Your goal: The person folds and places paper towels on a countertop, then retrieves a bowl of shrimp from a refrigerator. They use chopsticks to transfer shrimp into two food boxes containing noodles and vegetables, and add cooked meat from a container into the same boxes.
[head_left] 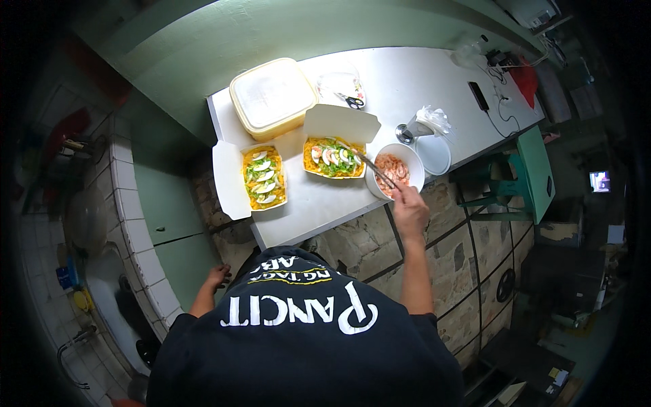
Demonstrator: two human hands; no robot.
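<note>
My right hand is closed around metal tongs. They pass over a white bowl of peeled shrimp, and their tips reach the right side of an open white box. Inside that box, orange-yellow noodles carry chopped greens, egg slices and some shrimp. A second open box, to the left, holds noodles with greens and egg slices, with no shrimp visible on top. My left hand hangs low beside my body, away from the table, its fingers loosely bent and nothing visible in them.
Behind the boxes stands a large lidded tub. Black-handled scissors lie by a clear container. White tissues in a holder and a round white lid sit beyond the bowl. A phone, cables and a green stool are at right.
</note>
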